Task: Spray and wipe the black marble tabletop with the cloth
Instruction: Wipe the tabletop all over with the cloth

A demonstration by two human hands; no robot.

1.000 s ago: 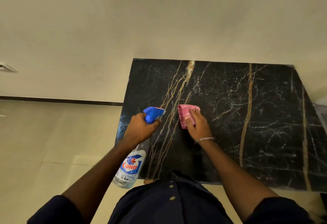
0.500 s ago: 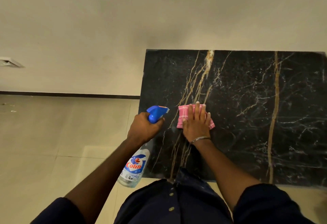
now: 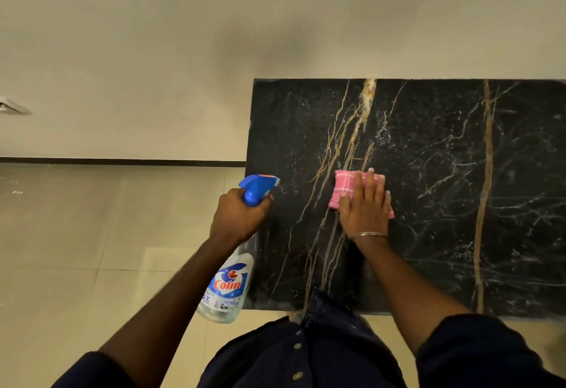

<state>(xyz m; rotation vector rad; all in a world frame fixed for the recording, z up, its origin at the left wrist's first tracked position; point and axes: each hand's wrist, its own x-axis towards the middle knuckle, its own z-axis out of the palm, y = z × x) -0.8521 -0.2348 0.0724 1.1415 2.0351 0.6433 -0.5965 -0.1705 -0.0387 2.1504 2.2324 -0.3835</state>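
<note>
One spray bottle (image 3: 228,286) labelled "Colin", gripped by left hand (image 3: 237,219); one pink cloth (image 3: 344,188), pressed flat under right hand (image 3: 364,207), on black marble tabletop (image 3: 444,173)

Dim, warm, yellowish light; a soft shadow smudges the wall (image 3: 260,47) above the tabletop's (image 3: 444,173) far edge. Wide-angle bending shows at frame edges; detail is slightly soft.

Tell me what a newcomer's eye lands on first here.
First the black marble tabletop on the right, streaked with gold and white veins. Next the pink cloth near its left side, pressed flat under the right hand. Then the spray bottle with its blue trigger head, gripped by the left hand at the tabletop's left edge, nozzle pointing towards the marble.
</note>
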